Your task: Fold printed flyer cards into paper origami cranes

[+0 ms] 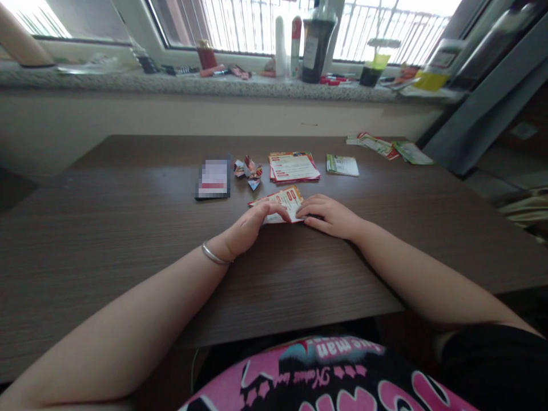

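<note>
While near a card stack (294, 168), both hands (331, 217) on printed paper (287, 197).

The left hand (247, 224) is turned inward, with its visible fingers (278, 210) bent toward the right fingertips. The right hand (336, 217) is held palm down, and its fingers are directed at the left fingertips, just beside them. The right thumb (317, 224) is positioned nearer the body than those fingers. Behind the fingers, the left forearm (141, 319) and right forearm (411, 265) are angled outward.
</note>
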A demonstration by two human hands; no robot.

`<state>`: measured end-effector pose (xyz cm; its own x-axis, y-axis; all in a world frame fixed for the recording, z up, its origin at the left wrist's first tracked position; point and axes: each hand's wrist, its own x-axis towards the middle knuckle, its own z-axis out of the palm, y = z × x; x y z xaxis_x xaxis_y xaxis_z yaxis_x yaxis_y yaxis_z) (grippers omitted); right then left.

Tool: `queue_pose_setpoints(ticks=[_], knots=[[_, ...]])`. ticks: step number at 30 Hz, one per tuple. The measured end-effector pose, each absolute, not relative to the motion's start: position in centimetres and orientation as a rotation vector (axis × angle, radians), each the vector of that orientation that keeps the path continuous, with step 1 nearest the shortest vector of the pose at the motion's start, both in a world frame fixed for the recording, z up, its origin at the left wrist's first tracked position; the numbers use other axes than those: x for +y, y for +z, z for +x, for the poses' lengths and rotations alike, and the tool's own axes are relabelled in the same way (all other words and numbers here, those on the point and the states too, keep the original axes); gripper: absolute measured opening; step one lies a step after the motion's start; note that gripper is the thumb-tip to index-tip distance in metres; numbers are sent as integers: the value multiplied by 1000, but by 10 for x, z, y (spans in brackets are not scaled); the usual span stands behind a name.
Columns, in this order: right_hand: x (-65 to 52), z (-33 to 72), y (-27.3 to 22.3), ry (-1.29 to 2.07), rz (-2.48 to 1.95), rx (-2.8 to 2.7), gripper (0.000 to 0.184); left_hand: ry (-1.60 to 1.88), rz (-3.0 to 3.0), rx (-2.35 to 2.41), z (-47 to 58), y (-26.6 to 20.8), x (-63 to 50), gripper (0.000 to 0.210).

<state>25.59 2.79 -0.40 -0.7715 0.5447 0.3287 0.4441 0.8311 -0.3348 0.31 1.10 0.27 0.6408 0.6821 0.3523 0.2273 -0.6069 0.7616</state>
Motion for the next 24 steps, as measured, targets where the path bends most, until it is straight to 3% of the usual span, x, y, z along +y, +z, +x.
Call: queue_pose_setpoints(ticks=[10,24], knots=[[31,261,-4,179,-681,-2544,15,678,2802,920,7,-1,11,24],[25,252,-5,112,-587,-2608,16,396,3000,856,-3,3,10,29]])
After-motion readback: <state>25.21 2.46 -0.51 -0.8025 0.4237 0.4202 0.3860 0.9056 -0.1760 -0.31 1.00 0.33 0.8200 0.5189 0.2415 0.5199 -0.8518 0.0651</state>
